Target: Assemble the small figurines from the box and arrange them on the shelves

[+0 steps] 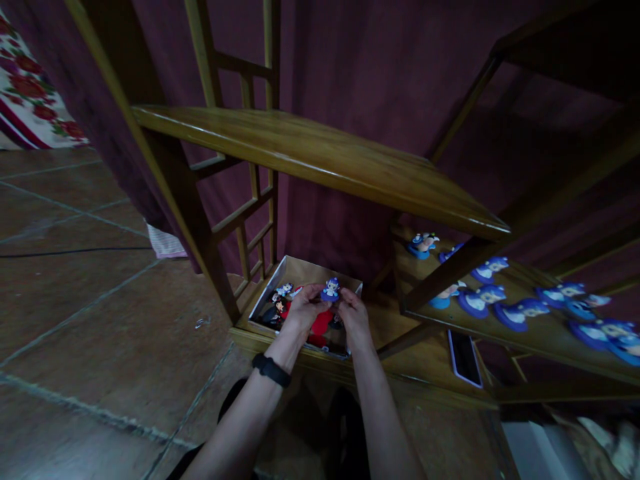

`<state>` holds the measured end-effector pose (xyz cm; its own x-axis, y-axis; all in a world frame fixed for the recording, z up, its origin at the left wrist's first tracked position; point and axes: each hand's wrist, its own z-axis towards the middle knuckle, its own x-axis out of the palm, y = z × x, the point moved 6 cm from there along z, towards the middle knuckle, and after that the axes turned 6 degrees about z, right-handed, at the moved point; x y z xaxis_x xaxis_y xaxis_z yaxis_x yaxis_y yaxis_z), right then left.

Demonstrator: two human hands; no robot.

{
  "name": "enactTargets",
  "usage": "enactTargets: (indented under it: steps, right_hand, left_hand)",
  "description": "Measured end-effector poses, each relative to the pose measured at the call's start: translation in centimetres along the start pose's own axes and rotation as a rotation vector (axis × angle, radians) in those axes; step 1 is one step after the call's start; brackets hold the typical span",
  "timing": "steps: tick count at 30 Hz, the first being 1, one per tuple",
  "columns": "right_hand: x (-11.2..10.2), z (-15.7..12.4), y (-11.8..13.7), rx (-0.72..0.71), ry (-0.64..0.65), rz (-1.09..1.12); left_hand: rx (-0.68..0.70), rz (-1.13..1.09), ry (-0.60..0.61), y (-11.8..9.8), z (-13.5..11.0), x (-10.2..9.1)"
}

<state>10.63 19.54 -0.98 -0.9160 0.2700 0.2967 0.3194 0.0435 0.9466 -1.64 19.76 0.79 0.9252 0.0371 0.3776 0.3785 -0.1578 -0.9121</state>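
Observation:
A small blue-and-white figurine [331,289] on a round blue base stands upright between my hands, above an open white box [265,291]. My left hand [303,311], with a black band at the wrist, grips its base from the left. My right hand [353,315] has its fingers closed at the base's right side; part of that grip is hidden. Under my hands the box holds several figurines, among them a red one with dark hair [281,307] and a blue-and-white one [285,289]. My hands cover part of the box's contents.
The box sits on the low board of a wooden shelf unit [320,143], whose upper board overhangs it. On a shelf to the right stand several blue-based figurines [483,300]. Below them lies a phone [465,359]. A purple curtain [345,220] hangs behind; tiled floor [115,347] is at left.

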Motion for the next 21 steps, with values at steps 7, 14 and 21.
enactTargets:
  steps: [7, 14, 21]
  right_hand:
    - [0.8, -0.6, 0.6, 0.028, 0.111, 0.001]
    - [0.6, -0.5, 1.1, 0.018, 0.125, -0.017]
    - [0.5, -0.4, 1.1, -0.006, 0.098, -0.011]
  left_hand:
    - [0.059, 0.059, 0.002, -0.2, 0.2, -0.2]
    - [0.193, 0.248, -0.026, 0.0, 1.1, -0.4]
    - [0.282, 0.444, -0.039, 0.0, 1.0, -0.3]
